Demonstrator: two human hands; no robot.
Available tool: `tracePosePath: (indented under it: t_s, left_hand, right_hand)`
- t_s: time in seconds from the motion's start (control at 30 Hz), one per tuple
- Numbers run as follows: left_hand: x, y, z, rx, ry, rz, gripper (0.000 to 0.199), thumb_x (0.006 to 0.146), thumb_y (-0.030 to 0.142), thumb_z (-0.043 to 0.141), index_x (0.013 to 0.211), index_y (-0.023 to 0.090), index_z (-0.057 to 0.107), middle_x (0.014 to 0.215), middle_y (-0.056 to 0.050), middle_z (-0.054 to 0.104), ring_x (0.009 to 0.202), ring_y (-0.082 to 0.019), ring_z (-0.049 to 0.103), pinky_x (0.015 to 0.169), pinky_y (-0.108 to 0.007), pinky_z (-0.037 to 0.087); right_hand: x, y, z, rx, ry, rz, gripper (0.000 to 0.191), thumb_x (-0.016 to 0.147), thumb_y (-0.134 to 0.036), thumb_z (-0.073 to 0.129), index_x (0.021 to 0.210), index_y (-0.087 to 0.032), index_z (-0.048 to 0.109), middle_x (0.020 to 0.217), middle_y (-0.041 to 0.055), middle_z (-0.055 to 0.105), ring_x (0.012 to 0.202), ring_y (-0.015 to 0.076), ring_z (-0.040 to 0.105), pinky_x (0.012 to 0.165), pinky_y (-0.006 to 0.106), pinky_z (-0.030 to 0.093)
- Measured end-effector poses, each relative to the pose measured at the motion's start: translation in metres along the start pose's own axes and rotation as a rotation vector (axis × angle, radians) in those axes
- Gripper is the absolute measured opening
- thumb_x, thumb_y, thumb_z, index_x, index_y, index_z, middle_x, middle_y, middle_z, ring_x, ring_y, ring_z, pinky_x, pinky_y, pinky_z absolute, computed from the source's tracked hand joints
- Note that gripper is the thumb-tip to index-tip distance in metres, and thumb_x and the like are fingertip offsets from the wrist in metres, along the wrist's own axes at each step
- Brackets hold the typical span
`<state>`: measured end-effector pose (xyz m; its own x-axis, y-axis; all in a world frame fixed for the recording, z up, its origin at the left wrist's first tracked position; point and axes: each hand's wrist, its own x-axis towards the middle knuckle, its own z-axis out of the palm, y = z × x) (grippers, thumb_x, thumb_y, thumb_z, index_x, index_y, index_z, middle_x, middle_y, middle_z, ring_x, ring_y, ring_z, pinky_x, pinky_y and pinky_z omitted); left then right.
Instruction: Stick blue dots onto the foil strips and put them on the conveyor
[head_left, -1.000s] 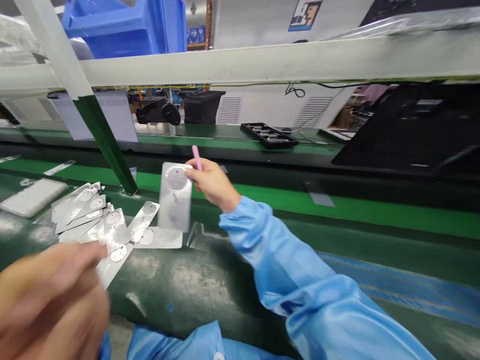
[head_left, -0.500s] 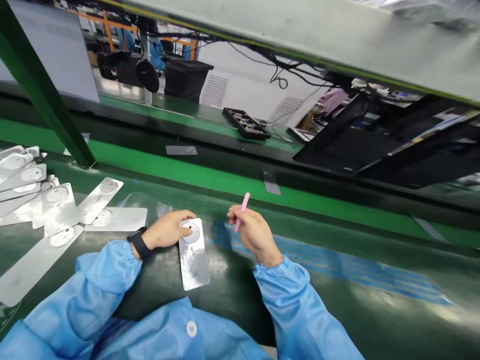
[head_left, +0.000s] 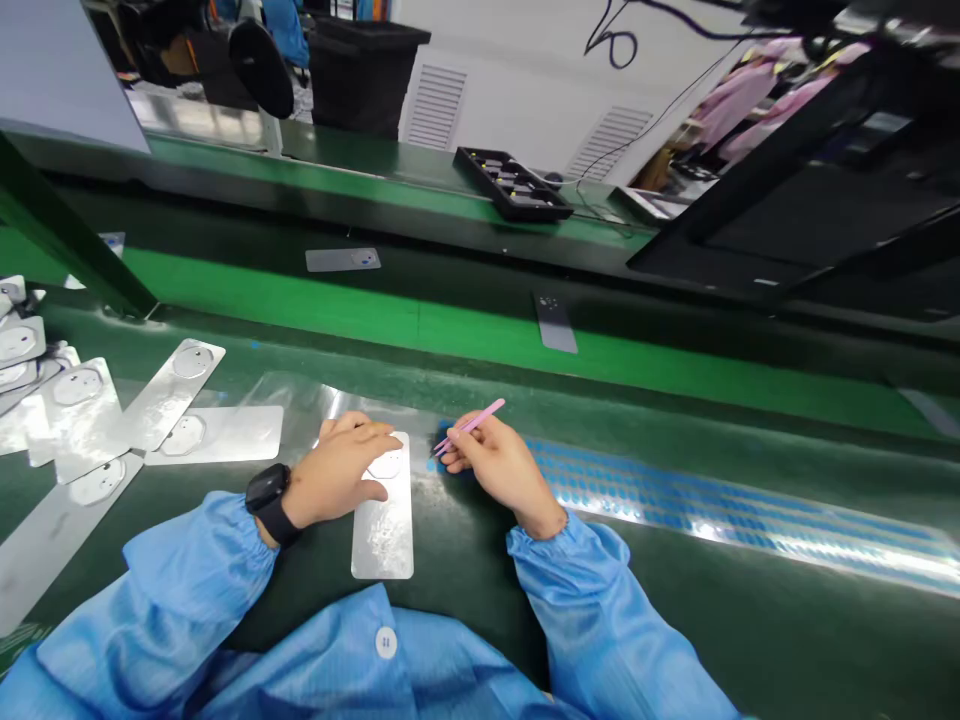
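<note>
A pale, flat phone-back panel with a round camera area (head_left: pixel 384 545) lies on the green bench in front of me. My left hand (head_left: pixel 341 470), with a black watch at the wrist, is spread over the panel's upper left, fingers apart. Its fingers partly hide the round area. In my right hand (head_left: pixel 491 455) I grip pink tweezers (head_left: pixel 480 415), slanted with their dark tips down to the left. The tips are at the left end of a clear strip with rows of small blue dots (head_left: pixel 675 500); whether they hold a dot, I cannot tell.
Several similar panels (head_left: pixel 79 410) are heaped at the left. On the green belt ahead lie a grey panel (head_left: pixel 555 322) and another panel (head_left: pixel 341 260). A green post (head_left: pixel 71 235) rises at the left. A black tray (head_left: pixel 514 185) stands farther back.
My right hand has tilted the tweezers over, tips now down at the strip's left end. My left thumb has slid off the round area, and its fingers have spread. The view has tipped downward.
</note>
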<state>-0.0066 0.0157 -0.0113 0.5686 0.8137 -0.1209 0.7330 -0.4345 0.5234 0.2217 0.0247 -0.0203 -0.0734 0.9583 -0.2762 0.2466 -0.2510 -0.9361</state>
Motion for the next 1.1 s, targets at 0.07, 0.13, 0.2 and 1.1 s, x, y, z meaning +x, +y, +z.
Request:
tracePosePath:
  t_s: [0.07, 0.13, 0.2, 1.1]
  left_hand:
    - [-0.001, 0.0, -0.001, 0.001, -0.002, 0.01, 0.058, 0.067, 0.025, 0.08, 0.12, 0.027, 0.057, 0.134, -0.005, 0.055, 0.12, -0.029, 0.043, 0.1, -0.049, 0.032]
    - [-0.002, 0.001, -0.002, -0.003, -0.006, 0.014, 0.056, 0.068, 0.023, 0.08, 0.119, 0.027, 0.057, 0.135, -0.005, 0.055, 0.119, -0.029, 0.043, 0.1, -0.049, 0.032]
    - [-0.003, 0.002, -0.003, -0.013, -0.001, 0.028, 0.055, 0.068, 0.022, 0.079, 0.118, 0.027, 0.057, 0.134, -0.005, 0.055, 0.118, -0.028, 0.043, 0.1, -0.049, 0.032]
    - [-0.003, 0.011, -0.004, -0.038, -0.003, -0.046, 0.055, 0.064, 0.019, 0.08, 0.107, 0.019, 0.046, 0.114, -0.007, 0.06, 0.115, -0.028, 0.047, 0.092, -0.043, 0.036]
  right_hand:
    - [0.0, 0.0, 0.0, -0.004, -0.005, 0.014, 0.035, 0.07, -0.05, 0.07, 0.079, -0.021, 0.054, 0.062, 0.0023, 0.067, 0.055, 0.018, 0.067, 0.051, 0.029, 0.056]
    - [0.001, -0.001, -0.001, -0.008, -0.019, 0.018, 0.035, 0.069, -0.05, 0.07, 0.078, -0.021, 0.053, 0.061, 0.0017, 0.067, 0.053, 0.0177, 0.066, 0.05, 0.029, 0.056]
    - [0.001, -0.001, -0.002, -0.011, -0.033, 0.02, 0.036, 0.068, -0.051, 0.071, 0.077, -0.021, 0.053, 0.06, 0.0015, 0.068, 0.052, 0.0172, 0.066, 0.05, 0.028, 0.056]
    - [0.005, -0.032, 0.034, -0.099, -0.147, -0.002, 0.024, 0.08, -0.04, 0.06, 0.072, -0.02, 0.052, 0.054, -0.0007, 0.062, 0.045, 0.0119, 0.059, 0.043, 0.021, 0.048]
